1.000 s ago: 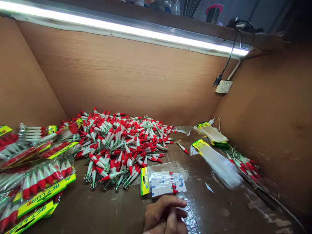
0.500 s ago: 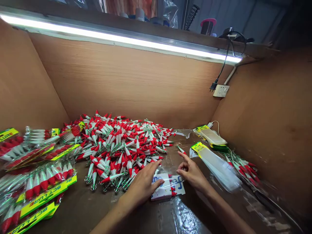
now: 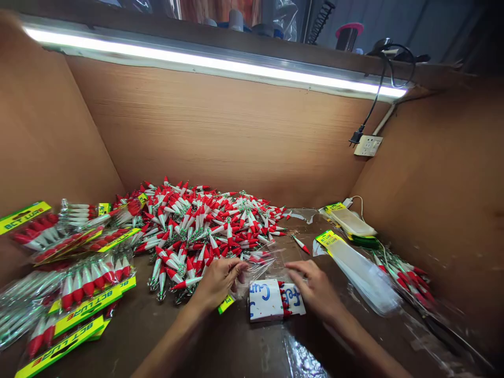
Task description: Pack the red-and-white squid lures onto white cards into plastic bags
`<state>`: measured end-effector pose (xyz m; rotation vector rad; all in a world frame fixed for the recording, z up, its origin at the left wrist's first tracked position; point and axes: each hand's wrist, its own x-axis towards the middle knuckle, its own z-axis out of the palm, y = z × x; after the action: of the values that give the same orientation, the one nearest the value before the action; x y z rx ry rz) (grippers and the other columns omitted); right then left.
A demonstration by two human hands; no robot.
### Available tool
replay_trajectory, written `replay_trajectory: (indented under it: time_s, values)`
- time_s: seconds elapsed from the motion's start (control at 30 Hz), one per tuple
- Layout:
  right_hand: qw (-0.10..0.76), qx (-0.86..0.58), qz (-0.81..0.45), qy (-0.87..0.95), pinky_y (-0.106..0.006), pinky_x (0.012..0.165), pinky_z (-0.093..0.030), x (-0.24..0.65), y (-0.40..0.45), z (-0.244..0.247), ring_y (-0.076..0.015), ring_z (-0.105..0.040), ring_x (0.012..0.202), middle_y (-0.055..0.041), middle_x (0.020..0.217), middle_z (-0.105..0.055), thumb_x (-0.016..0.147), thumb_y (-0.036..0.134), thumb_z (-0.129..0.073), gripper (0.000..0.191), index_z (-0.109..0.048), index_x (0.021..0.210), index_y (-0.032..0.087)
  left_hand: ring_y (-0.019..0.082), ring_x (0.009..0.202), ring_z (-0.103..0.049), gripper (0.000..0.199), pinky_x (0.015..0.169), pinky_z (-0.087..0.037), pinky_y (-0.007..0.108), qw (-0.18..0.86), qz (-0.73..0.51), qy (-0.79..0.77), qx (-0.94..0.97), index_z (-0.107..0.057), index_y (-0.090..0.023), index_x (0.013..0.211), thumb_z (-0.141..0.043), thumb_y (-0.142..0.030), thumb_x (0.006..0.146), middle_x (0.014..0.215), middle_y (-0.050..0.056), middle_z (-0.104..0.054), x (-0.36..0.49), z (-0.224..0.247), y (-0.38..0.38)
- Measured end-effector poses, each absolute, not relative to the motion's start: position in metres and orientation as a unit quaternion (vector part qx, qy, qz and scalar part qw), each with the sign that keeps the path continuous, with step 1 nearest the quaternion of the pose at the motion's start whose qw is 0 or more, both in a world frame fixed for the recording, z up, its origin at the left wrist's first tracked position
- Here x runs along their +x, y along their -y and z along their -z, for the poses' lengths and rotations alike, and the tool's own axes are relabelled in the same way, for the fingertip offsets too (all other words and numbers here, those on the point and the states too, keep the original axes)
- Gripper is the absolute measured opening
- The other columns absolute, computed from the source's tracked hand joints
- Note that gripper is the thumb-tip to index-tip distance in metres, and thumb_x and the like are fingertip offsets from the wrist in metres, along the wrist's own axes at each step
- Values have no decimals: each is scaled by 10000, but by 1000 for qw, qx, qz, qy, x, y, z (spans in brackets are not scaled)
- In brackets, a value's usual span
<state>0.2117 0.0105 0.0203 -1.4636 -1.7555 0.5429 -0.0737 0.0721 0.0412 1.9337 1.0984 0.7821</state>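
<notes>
My left hand (image 3: 223, 281) is closed in a pinch on a clear plastic bag (image 3: 264, 269), whose yellow header (image 3: 226, 304) pokes out below the fingers. The film spreads rightward toward my right hand (image 3: 315, 286). That hand's fingertips are at the film's right edge, slightly blurred, and whether they grip it I cannot tell. Between and below the hands lies a folded white card (image 3: 264, 302) with blue handwriting, several red-tipped lures (image 3: 284, 300) lying across it. Behind my left hand rises a big heap of red-and-white fishing lures (image 3: 212, 226) with green hooks.
Packed lure bags with yellow headers (image 3: 90, 310) are piled at left. A stack of clear bags (image 3: 360, 273) lies at right, beside more bags (image 3: 350, 218) and loose lures (image 3: 405, 278). One single lure (image 3: 301, 244) lies apart. A plug (image 3: 356, 137) hangs by the socket.
My left hand has moved left off the card and closed on a clear bag, which now spans toward my right hand. The right hand has lowered slightly. The whole view has shifted a little.
</notes>
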Motion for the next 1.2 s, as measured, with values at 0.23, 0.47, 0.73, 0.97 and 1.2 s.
replay_trajectory:
  time_s: [0.23, 0.47, 0.73, 0.97, 1.2]
  values:
    - [123, -427, -226, 867, -519, 1245, -128, 164, 2, -20, -352, -245, 1501, -131, 1639, -308, 781, 497, -763, 1013, -244, 1608, 226, 144, 562, -545, 584, 531, -371, 215, 437, -286, -395, 756, -729, -138, 1108, -390, -603, 1013, 674, 12, -658, -79, -42, -75]
    - [79, -369, -268, 887, -521, 1227, -168, 187, 13, -44, -346, -309, 1473, -60, 1576, -433, 579, 50, -613, 1004, -415, 1529, 311, 154, 612, -591, 496, 598, -396, 225, 390, -263, -395, 789, -740, -177, 1124, -395, -521, 1035, 668, 1, -667, -76, -40, -71]
    - [148, -499, -293, 802, -545, 1186, -288, 241, 57, -38, -299, -217, 1529, 25, 1637, -329, 844, 122, -558, 306, -729, 1028, 296, 194, 775, -677, 395, 693, -406, 248, 254, -156, -399, 867, -740, -286, 1160, -425, -489, 1037, 845, 8, -757, -72, -44, -60]
    - [238, -650, -228, 685, -453, 1094, -414, 246, 56, 7, -317, -490, 1336, -134, 1381, -566, 783, 287, -664, 390, -582, 1159, 219, 251, 893, -708, 385, 694, -397, 263, 190, -58, -391, 899, -729, -280, 1142, -426, -491, 1034, 941, 56, -770, -69, -29, -63]
    - [301, -639, -242, 665, -398, 1029, -472, 280, 52, 2, -287, -582, 1202, -117, 1335, -591, 749, 222, -645, 600, -501, 1331, 213, 256, 919, -711, 330, 690, -396, 267, 183, -53, -382, 904, -697, -305, 1197, -468, -473, 1029, 1011, 46, -772, -68, -31, -59]
